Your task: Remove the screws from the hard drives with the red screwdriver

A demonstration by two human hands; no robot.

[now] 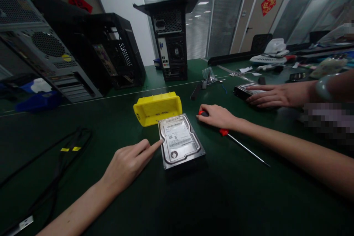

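A silver hard drive [179,138] lies label up in the middle of the green table. My left hand [125,160] is beside it, index finger stretched out with its tip at the drive's left edge; the other fingers curl in, and nothing is held. My right hand [218,116] is closed round the red and black handle of a screwdriver [246,148], right of the drive. The metal shaft sticks out past my wrist, pointing toward the lower right. Behind the drive a yellow bin [157,121] lies tipped with its opening toward me; small dark screws are inside.
A co-worker's hand [272,95] rests on another hard drive [247,89] at right. Computer cases [177,40] stand along the back and left. Black cables [59,162] lie at left. Small parts [208,75] and a white device [272,52] are farther back.
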